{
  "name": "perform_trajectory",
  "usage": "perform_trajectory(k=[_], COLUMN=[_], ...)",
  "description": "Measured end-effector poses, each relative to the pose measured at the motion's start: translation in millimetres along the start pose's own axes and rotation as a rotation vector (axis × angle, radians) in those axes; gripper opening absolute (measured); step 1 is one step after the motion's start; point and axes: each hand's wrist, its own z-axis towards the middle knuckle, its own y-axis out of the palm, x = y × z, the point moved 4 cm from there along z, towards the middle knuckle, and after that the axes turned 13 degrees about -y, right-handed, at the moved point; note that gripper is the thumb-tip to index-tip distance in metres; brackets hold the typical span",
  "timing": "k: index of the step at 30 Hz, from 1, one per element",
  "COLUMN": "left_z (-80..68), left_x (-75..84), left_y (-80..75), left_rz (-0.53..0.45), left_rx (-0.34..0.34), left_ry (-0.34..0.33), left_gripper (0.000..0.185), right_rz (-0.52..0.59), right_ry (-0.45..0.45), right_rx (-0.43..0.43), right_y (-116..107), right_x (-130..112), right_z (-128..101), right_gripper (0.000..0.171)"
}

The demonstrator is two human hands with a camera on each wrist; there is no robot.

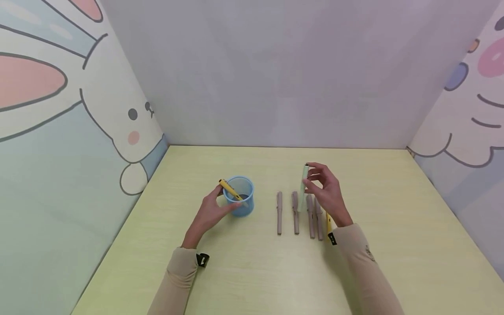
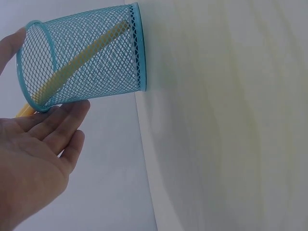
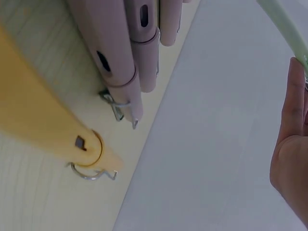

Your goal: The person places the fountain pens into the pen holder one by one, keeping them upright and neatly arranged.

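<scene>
We see the left hand (image 1: 210, 214) resting against the near side of a blue wire-mesh pen cup (image 1: 240, 195) that stands on the pale yellow-green wooden table (image 1: 252, 271). Its fingers lie straight and relaxed along the cup's wall, thumb by the rim, closing on nothing. Inside the cup a yellow pen (image 1: 231, 190) leans at a slant, its top poking over the rim beside the thumb; from the left wrist view we see it through the mesh (image 2: 82, 55), running from the base up to the rim, with the fingers (image 2: 62, 125) just under the cup's mouth.

The right hand (image 1: 328, 192) is raised above the table to the right of the cup and pinches a pale green pen (image 1: 304, 186) between thumb and fingertips, holding it nearly upright. Below it four mauve-brown plastic pens (image 1: 296, 212) lie side by side on the table, the left two spaced apart, the right two close together. A second yellow pen (image 1: 328, 223) lies just right of them, partly hidden by the right wrist. The right wrist view shows this one (image 3: 43, 125) next to the mauve pens (image 3: 120, 53), wire clips resting on the wood
</scene>
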Motion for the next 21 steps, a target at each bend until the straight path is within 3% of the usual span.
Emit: perform_trajectory(k=[21], left_z=[1.5], left_x=[0.7], left_y=[-0.5], left_rz=[-0.019], left_rx=[-0.01], left_ry=[0.011], left_gripper=[0.084], right_rz=[0.072], right_ry=[-0.048], right_rx=[-0.001], right_y=[42.6], right_x=[1.8], right_z=[14.3], right_gripper=[0.051])
